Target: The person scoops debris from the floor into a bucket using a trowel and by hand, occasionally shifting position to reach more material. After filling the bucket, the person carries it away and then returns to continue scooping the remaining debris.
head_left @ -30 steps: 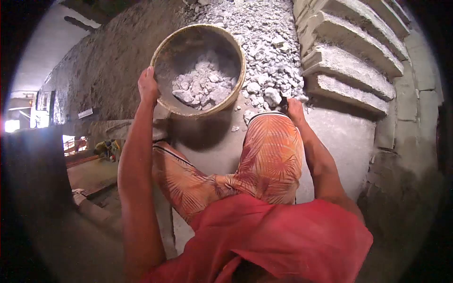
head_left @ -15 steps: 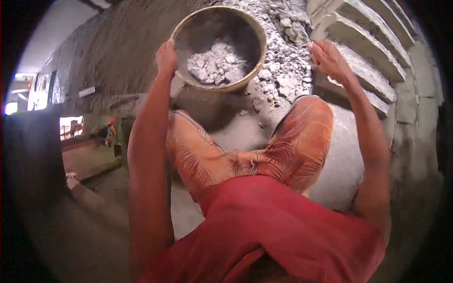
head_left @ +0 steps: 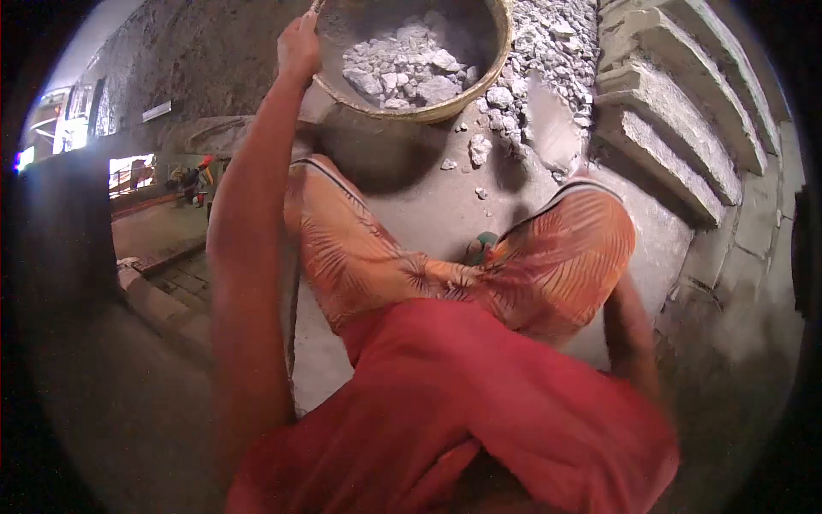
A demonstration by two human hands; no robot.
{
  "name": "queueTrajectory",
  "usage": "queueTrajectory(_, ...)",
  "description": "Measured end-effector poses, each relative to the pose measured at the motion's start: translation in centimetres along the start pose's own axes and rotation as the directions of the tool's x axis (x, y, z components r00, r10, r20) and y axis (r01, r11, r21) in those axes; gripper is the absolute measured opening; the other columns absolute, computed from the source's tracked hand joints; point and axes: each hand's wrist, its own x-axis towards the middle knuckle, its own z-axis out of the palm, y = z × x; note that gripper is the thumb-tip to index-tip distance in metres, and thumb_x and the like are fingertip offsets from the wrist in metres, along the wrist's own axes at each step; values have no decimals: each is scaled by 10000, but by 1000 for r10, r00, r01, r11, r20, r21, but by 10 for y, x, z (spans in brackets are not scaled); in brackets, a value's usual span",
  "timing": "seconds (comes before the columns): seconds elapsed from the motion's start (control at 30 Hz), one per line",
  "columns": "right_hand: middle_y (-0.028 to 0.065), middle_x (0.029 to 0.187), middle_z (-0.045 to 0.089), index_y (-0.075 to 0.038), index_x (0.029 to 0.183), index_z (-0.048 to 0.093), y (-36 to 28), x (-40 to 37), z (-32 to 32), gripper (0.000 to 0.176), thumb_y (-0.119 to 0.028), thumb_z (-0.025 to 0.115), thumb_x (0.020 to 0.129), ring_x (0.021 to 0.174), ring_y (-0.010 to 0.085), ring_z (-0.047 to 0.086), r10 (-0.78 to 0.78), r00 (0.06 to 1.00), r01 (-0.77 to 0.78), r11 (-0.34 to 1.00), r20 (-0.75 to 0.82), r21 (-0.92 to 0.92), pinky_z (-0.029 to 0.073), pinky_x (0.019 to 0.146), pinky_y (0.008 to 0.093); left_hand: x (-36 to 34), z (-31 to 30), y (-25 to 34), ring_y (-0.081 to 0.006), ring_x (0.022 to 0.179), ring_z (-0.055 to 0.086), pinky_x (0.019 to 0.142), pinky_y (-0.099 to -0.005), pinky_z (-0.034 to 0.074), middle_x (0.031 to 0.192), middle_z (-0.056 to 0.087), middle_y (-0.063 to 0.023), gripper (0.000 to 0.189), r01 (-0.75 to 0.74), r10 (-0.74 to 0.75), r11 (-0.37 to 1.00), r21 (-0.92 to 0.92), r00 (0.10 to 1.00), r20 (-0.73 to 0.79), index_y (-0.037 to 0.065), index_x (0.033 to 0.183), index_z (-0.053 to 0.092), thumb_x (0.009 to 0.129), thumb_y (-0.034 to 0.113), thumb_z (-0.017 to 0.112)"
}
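Observation:
My left hand (head_left: 299,50) is closed on the left rim of a large round basin (head_left: 421,113), which is tilted towards me with grey rubble (head_left: 407,73) inside. My right forearm (head_left: 629,330) passes behind my right knee. Only a little of my right hand (head_left: 599,176) shows above the knee, at the near end of a flat, dusty blade-like tool (head_left: 552,128); its fingers are mostly hidden. The tool lies over the near edge of a heap of broken rubble (head_left: 556,43), right of the basin.
Rough concrete steps (head_left: 676,128) rise on the right. Loose lumps (head_left: 479,150) lie on the floor (head_left: 411,218) between my legs and the basin. A rough wall (head_left: 205,60) stands at the upper left. Another person (head_left: 204,182) is far off at the left.
The basin and my left hand appear higher in view. My right hand has come down and back, mostly behind my knee, and the tool's blade has come nearer to me.

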Motion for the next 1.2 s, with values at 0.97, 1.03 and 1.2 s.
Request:
queueTrajectory(0.97,215,700,614,-53,860,605,-30,-54,127,336,-382,539,878,712,416,612,-96,939,110,994,330,-22,466,634,508,12,-6,-9,-136,787,519,730,-302,423,884,605,-35,418,-57,60,997,-56,997,53,34,1146,629,925,369,514)
queueTrajectory(1.03,221,706,618,-56,865,604,-16,-28,114,337,-389,550,873,718,425,614,7,955,19,996,296,-87,469,635,521,3,-6,-3,-124,761,500,709,-297,419,850,588,-21,421,-134,136,990,-36,990,30,24,1141,628,926,368,515)
queueTrajectory(1.2,263,772,613,-6,851,610,32,42,97,353,-342,512,892,773,447,599,-69,987,58,995,142,80,468,698,509,3,-6,-1,-153,832,529,770,-318,427,924,626,-51,403,-13,29,985,-172,996,90,10,1083,635,927,360,512)
